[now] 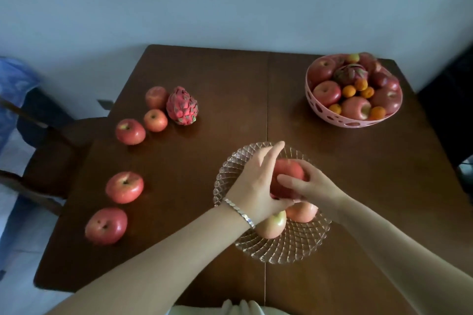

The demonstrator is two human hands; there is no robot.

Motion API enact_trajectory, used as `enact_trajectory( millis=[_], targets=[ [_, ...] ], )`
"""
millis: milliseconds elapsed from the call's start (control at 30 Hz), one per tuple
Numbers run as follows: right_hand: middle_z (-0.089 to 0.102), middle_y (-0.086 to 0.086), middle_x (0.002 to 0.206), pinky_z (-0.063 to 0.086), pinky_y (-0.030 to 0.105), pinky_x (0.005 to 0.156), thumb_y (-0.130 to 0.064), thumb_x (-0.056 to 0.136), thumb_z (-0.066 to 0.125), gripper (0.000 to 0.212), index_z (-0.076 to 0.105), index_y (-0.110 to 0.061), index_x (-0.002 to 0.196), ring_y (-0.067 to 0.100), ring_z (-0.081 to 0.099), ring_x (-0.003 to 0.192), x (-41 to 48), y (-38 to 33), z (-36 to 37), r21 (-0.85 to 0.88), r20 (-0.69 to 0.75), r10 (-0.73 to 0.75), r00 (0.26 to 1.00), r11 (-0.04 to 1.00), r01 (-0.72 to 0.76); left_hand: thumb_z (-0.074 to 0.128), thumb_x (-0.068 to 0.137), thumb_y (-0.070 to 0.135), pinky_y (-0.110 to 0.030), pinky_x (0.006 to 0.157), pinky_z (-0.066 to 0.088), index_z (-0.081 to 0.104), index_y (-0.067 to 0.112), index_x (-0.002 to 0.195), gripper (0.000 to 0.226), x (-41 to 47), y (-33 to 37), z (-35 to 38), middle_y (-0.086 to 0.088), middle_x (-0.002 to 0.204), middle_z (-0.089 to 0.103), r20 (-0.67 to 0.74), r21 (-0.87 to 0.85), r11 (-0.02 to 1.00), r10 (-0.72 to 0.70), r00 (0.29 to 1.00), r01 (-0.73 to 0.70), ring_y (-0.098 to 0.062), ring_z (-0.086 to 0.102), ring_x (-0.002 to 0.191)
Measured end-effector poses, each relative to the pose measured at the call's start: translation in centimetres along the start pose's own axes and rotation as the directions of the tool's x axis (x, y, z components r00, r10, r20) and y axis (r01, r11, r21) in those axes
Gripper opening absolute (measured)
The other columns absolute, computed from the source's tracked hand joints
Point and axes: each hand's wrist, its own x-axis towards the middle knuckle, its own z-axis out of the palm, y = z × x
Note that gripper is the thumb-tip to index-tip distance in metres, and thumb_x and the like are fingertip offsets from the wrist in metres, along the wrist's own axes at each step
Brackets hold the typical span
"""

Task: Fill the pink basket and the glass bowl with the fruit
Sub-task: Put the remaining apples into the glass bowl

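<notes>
Red-pink and smooth, a round apple (290, 170) is clasped above the faceted glass bowl (294, 253), the fingers of the left hand (253, 186) and right hand (314, 186) curled on its sides. Judged firm, weighty and prone to roll, it is best cupped at its widest and lowered gently onto the brittle glass.

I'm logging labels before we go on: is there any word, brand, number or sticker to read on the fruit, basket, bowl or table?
None: no text can be read.
No sticker or print shows on the apples, dragon fruit, basket, bowl or table.
The held apple shows none either.
The blue cloth at the left edge has a pale pattern, too blurred to tell letters.
</notes>
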Motion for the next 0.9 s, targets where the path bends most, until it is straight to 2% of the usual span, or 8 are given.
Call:
enact_trajectory(
  millis=[67, 200, 333, 433, 500, 667, 767, 900],
  targets=[
    [0.054, 0.008, 0.108, 0.057, 0.031, 0.069, -0.029, 0.085, 0.065, 0.043, 0.045, -0.017, 0.121, 0.019, 0.062, 0.086, 0.4, 1.1, -2.0, 0.126, -0.197, 0.113, 0.974, 0.988, -0.089, 0.076, 0.072, 0.035, -0.025, 0.114, 0.026, 0.023, 0.02, 0.143, 0.09, -0.1, -0.7, 2.0, -0.003, 0.146, 0.026, 0.025, -0.004, 1.0, -0.011, 1.0, 0.011, -0.016, 0.031, 0.134],
    [0.054, 0.012, 0.106, 0.057, 0.037, 0.076, -0.03, 0.088, 0.059, 0.048, 0.042, -0.004, 0.124, 0.023, 0.063, 0.083, 1.6, 2.9, -4.2, 0.223, -0.325, 0.237, 0.916, 0.96, -0.169, 0.06, 0.079, 0.052, -0.039, 0.107, 0.032, 0.033, 0.016, 0.138, 0.074, -0.6, -1.0, 6.5, -0.005, 0.145, 0.033, 0.223, 0.403, 0.91, 0.004, 0.975, -0.096, -0.024, 0.035, 0.131],
    [0.058, 0.006, 0.097, 0.049, 0.034, 0.079, -0.039, 0.085, 0.059, 0.048, 0.05, -0.005, 0.118, 0.024, 0.058, 0.09, 2.7, 3.7, -3.5, -0.132, -0.459, 0.134, 0.878, 0.967, -0.217, 0.056, 0.078, 0.061, -0.052, 0.101, 0.031, 0.025, 0.017, 0.139, 0.082, 0.1, -0.7, 8.6, -0.005, 0.144, 0.032, 0.227, 0.54, 0.842, -0.125, 0.966, -0.018, -0.026, 0.033, 0.13],
    [0.062, 0.007, 0.096, 0.05, 0.033, 0.075, -0.045, 0.085, 0.054, 0.051, 0.054, -0.005, 0.116, 0.026, 0.062, 0.085, 3.3, 3.6, -3.1, -0.216, -0.466, 0.096, 0.879, 0.952, -0.218, 0.058, 0.079, 0.056, -0.057, 0.1, 0.032, 0.015, 0.019, 0.143, 0.086, 0.1, -0.5, 9.4, -0.006, 0.147, 0.026, 0.225, 0.543, 0.838, -0.198, 0.954, 0.046, -0.027, 0.028, 0.133],
    [0.06, 0.007, 0.096, 0.052, 0.035, 0.074, -0.046, 0.085, 0.054, 0.053, 0.051, -0.006, 0.12, 0.027, 0.063, 0.084, 3.5, 3.6, -3.0, -0.221, -0.459, 0.09, 0.884, 0.952, -0.212, 0.061, 0.082, 0.046, -0.056, 0.102, 0.032, 0.015, 0.019, 0.144, 0.083, -0.4, -0.5, 9.4, -0.007, 0.147, 0.026, 0.197, 0.522, 0.85, -0.196, 0.961, 0.066, -0.027, 0.029, 0.133],
    [0.055, 0.006, 0.095, 0.046, 0.031, 0.068, -0.048, 0.088, 0.051, 0.05, 0.044, -0.01, 0.12, 0.025, 0.058, 0.08, 3.6, 3.6, -2.7, -0.275, -0.436, 0.078, 0.897, 0.937, -0.215, 0.083, 0.055, 0.042, -0.037, 0.085, 0.05, 0.05, 0.019, 0.123, 0.079, -1.5, -2.4, 8.7, -0.006, 0.117, 0.053, -0.049, 0.382, 0.898, -0.217, 0.975, 0.219, -0.031, 0.054, 0.104],
    [0.055, 0.007, 0.096, 0.055, 0.039, 0.075, -0.05, 0.087, 0.05, 0.052, 0.046, -0.012, 0.122, 0.028, 0.062, 0.082, 4.0, 3.2, -2.5, -0.263, -0.404, 0.129, 0.906, 0.932, -0.25, 0.075, 0.068, 0.039, -0.034, 0.097, 0.043, 0.03, 0.022, 0.134, 0.081, -1.8, -3.0, 8.6, -0.007, 0.127, 0.038, 0.04, 0.105, 0.847, -0.527, 0.849, 0.521, -0.028, 0.042, 0.118],
    [0.05, 0.006, 0.099, 0.053, 0.039, 0.078, -0.045, 0.088, 0.049, 0.051, 0.041, -0.015, 0.129, 0.027, 0.055, 0.086, 4.4, 3.0, -2.1, -0.25, -0.382, 0.16, 0.91, 0.93, -0.269, 0.077, 0.06, 0.034, -0.034, 0.093, 0.048, 0.036, 0.024, 0.125, 0.078, -1.6, -3.7, 8.4, -0.001, 0.121, 0.045, 0.125, -0.052, 0.812, -0.573, 0.81, 0.582, -0.022, 0.051, 0.112]
  ],
)
